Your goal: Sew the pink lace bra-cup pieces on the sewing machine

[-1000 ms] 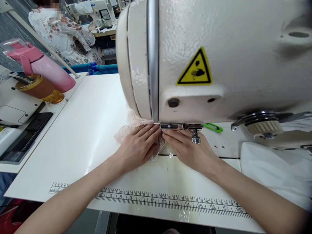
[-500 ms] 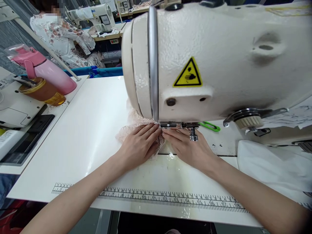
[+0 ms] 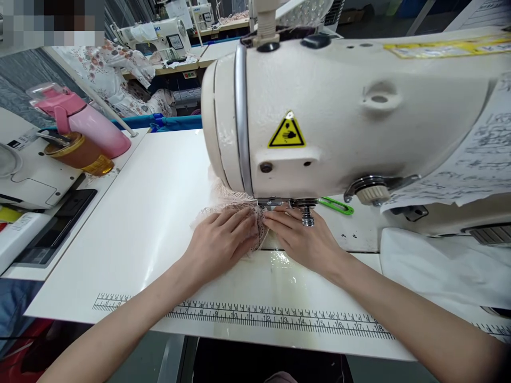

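Observation:
Pale pink lace fabric [image 3: 261, 229] lies bunched on the white table under the head of a sewing machine [image 3: 319, 117]. My left hand [image 3: 221, 239] rests on the lace, its fingers bent and pressed together over the cloth. Just right of the needle area, my right hand [image 3: 303, 236] lies against the lace edge, partly behind the machine's tension knob, with its fingers extended and slightly apart. The machine head covers the back part of the lace. A green thread snipper [image 3: 337, 205] lies behind my right hand.
A printed ruler [image 3: 255, 317] runs along the table's front. White cloth [image 3: 439, 266] lies at right. On the left are a pink bottle [image 3: 99, 127], a brown cup [image 3: 82, 154] and a dark phone [image 3: 59, 218]. A person [image 3: 115, 80] sits behind, near another sewing machine [image 3: 159, 40].
The camera view has shifted, showing more of the machine's top and right side. My left hand has moved slightly left, its fingers more bent on the lace. My right hand stays beside the needle area.

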The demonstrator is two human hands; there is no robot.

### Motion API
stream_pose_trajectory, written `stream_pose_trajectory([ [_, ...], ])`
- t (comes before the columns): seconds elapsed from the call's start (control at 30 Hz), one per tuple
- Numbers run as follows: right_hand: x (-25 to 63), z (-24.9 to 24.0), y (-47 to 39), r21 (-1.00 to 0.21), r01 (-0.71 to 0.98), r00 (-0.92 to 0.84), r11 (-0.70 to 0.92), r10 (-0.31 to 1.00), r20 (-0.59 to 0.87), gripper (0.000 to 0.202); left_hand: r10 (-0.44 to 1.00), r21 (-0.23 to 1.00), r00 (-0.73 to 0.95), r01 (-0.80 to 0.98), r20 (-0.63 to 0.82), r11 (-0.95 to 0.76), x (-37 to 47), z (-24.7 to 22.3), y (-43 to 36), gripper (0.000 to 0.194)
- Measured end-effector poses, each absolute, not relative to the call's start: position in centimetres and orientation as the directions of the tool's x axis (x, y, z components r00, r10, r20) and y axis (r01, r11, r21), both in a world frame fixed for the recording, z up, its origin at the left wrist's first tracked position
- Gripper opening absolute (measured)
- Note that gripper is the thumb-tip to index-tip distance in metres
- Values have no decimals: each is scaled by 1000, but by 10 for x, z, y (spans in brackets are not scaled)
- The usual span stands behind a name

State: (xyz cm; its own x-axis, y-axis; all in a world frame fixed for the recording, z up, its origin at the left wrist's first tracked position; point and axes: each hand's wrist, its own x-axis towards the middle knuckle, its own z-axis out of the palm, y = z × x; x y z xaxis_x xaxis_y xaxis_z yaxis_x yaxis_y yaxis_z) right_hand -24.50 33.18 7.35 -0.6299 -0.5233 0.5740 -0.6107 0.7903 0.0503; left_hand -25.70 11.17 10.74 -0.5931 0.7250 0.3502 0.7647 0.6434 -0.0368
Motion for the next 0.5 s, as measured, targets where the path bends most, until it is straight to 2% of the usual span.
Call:
stream_pose_trajectory([
  [0.07, -245, 74, 331, 15, -635, -626, 772, -526, 575, 29, 711, -5, -634, 746, 303, 666, -253, 117, 107, 38],
  [0.17, -244, 75, 331, -51, -686, -614, 726, -539, 577, 30, 681, 56, -716, 694, 151, 718, -247, 128, 100, 49],
  [0.27, -244, 77, 331, -92, -734, -584, 673, -556, 591, 28, 698, 87, -715, 699, 43, 710, -240, 133, 93, 38],
  [0.37, -243, 79, 329, -117, -757, -571, 643, -563, 598, 25, 773, 77, -628, 778, 88, 623, -232, 130, 89, 11],
  [0.5, -244, 79, 329, -102, -762, -551, 639, -558, 620, 18, 782, 32, -587, 803, 207, 595, -225, 123, 90, 18],
])
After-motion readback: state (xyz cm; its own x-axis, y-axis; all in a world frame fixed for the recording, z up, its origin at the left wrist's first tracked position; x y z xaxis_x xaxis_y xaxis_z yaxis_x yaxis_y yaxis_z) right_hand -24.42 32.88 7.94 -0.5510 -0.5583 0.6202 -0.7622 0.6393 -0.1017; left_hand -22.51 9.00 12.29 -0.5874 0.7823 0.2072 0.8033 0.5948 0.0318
